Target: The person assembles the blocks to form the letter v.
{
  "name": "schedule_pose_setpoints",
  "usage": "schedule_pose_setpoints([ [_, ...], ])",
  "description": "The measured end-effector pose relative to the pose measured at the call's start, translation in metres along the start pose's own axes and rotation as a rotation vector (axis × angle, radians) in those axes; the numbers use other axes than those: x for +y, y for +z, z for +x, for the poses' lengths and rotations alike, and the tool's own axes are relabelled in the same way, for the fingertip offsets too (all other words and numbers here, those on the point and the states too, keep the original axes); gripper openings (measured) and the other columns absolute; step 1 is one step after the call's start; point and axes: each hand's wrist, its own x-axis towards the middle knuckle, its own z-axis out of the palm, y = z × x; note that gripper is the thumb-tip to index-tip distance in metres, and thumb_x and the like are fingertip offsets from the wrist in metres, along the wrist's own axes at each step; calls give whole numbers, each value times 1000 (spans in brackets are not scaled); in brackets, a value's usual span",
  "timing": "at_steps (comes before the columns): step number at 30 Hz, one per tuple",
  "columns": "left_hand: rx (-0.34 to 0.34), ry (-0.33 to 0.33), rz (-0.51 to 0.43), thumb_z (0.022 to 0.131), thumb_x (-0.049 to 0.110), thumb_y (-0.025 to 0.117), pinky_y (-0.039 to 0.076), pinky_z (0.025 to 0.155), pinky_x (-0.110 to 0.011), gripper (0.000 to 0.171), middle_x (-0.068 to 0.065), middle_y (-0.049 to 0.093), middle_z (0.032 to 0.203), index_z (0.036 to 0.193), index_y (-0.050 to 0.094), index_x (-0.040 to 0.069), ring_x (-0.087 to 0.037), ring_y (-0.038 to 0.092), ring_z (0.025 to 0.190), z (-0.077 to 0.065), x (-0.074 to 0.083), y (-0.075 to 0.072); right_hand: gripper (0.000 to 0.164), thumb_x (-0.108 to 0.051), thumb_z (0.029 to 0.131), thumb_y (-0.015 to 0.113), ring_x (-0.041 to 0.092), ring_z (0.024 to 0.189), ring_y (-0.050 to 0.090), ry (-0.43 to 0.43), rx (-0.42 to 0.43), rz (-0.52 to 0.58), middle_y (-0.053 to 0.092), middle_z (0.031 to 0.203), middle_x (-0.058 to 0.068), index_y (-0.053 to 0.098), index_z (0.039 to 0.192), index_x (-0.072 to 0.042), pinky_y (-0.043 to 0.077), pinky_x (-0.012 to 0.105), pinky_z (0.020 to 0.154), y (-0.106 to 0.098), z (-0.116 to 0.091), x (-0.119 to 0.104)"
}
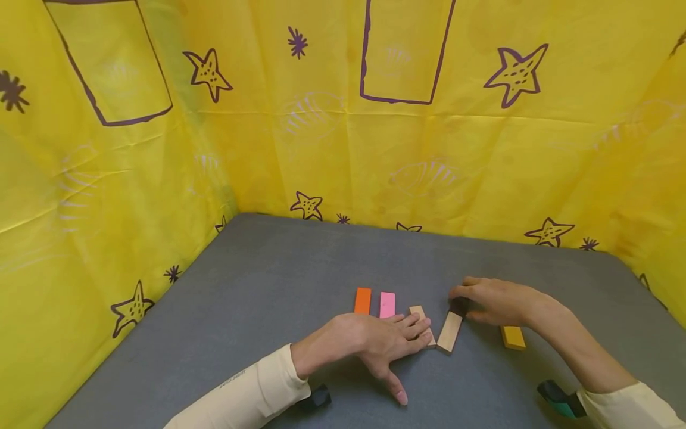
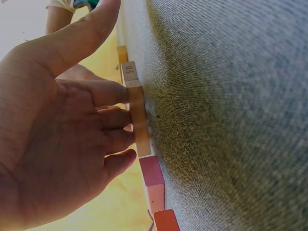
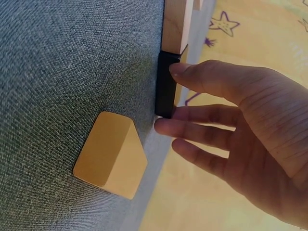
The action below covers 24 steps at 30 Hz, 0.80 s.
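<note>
From my distant seat I watch the person's left hand spread over the grey cloth-covered table, its fingers extended — gripping nothing — with their tips against a pale, flat rectangular wooden block. I see that block's near end meeting the near end of a second pale wooden slab, the two slanting apart into a V (dark printing marks one end of the second, by my left wrist view).

At the second slab's far end sits a small black rectangular block; I can make out the right hand pinching it between thumb and fingers, its end touching the wood.

Left of the V I count a bright pink rectangular block, then an orange rectangular block just beside it. A yellow-orange rectangular block lies apart — near the right wrist. Yellow patterned fabric hangs behind everything.
</note>
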Motion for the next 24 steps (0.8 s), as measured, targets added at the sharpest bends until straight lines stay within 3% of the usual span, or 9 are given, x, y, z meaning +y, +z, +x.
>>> schedule_pose_setpoints([
  [8,-5,-1,-2,89,73,65,9,135,-32,112,-2,-3,179,170,10,18,-19,-3,167,0,0,0,43,-23,92,80,31,106,71,0,14,-17,68,125,9,68,132,-16,60,52,91,2,0,0],
  [15,4,-1,4,89,74,65,10,135,-32,112,-2,-2,179,170,11,18,-19,-2,167,0,0,0,42,-22,91,81,19,95,70,-47,65,-53,66,118,2,69,130,-20,61,43,83,2,-1,2],
  [24,0,-1,2,89,73,65,9,135,-32,112,-2,-3,179,170,10,18,-19,-2,167,0,0,0,40,-19,91,80,21,96,69,-54,54,-50,67,118,3,70,130,-21,61,45,84,4,1,1],
])
